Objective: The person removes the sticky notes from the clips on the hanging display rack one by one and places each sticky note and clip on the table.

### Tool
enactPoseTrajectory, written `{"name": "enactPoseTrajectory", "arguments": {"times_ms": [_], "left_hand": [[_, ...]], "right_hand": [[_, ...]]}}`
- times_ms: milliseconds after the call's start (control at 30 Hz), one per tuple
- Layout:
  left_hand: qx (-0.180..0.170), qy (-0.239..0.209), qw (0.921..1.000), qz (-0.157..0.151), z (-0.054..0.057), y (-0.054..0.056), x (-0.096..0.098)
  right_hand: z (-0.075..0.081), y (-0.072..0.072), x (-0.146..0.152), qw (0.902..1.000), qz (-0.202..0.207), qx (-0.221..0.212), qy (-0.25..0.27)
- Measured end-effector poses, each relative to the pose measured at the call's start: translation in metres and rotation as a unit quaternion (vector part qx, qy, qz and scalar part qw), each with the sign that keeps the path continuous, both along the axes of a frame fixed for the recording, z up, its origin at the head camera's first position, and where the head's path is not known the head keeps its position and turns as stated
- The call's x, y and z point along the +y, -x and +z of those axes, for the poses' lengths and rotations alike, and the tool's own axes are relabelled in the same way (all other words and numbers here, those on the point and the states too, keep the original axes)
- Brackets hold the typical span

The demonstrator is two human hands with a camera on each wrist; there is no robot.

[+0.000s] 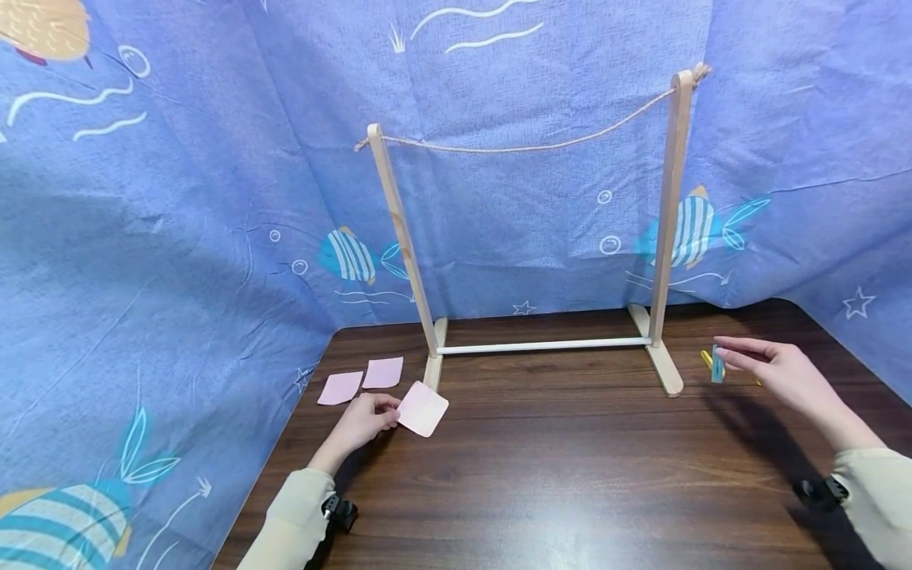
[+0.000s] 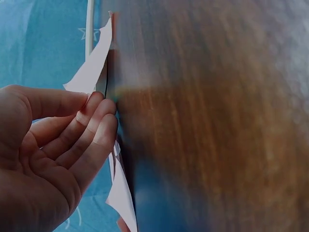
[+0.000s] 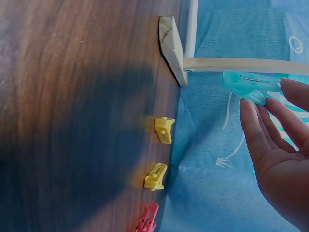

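Note:
Between thumb and fingers, my left hand (image 1: 362, 427) pinches a corner of a pale pink paper square (image 1: 423, 409), seen edge-on in the left wrist view. Two more pink paper squares (image 1: 340, 388) lie on the table just beyond that hand. Over at the right, my right hand (image 1: 794, 384) pinches a teal clothespin (image 3: 248, 84) above the tabletop. Below it on the wood lie two yellow clothespins (image 3: 155, 177) and a red clothespin (image 3: 147, 218), the red one partly cut off in the right wrist view.
A wooden frame (image 1: 673, 214) stands at the back of the dark table (image 1: 556, 467), with a sagging rope (image 1: 523, 150) tied between its posts. A white rod (image 1: 545, 347) joins the posts low down. Blue fish-patterned cloth (image 1: 499, 237) hangs behind and at both sides.

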State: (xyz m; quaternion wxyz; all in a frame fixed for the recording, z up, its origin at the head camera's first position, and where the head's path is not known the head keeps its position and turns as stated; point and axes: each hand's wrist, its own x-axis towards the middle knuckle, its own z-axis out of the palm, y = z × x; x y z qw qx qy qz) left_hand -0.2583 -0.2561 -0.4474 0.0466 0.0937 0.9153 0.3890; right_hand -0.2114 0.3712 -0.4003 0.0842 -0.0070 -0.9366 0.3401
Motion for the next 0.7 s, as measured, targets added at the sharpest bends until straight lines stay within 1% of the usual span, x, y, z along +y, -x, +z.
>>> {"name": "enactPoseTrajectory", "arguments": {"times_ms": [167, 300, 467, 700], "left_hand": [[-0.003, 0.006, 1.0, 0.002, 0.002, -0.001, 0.002], [-0.003, 0.01, 0.9999, 0.007, 0.004, 0.0, 0.003], [-0.011, 0.017, 0.9998, 0.008, 0.003, 0.001, 0.0], [-0.022, 0.015, 0.9996, -0.011, 0.001, -0.003, -0.004]], "right_hand": [[-0.004, 0.001, 0.001, 0.9997, -0.001, -0.021, -0.014], [-0.006, 0.002, 0.001, 0.9995, 0.003, -0.028, -0.015], [-0.01, 0.004, 0.003, 0.9992, 0.01, -0.035, -0.012], [-0.017, 0.004, 0.003, 0.9988, 0.014, -0.047, -0.005]]}}
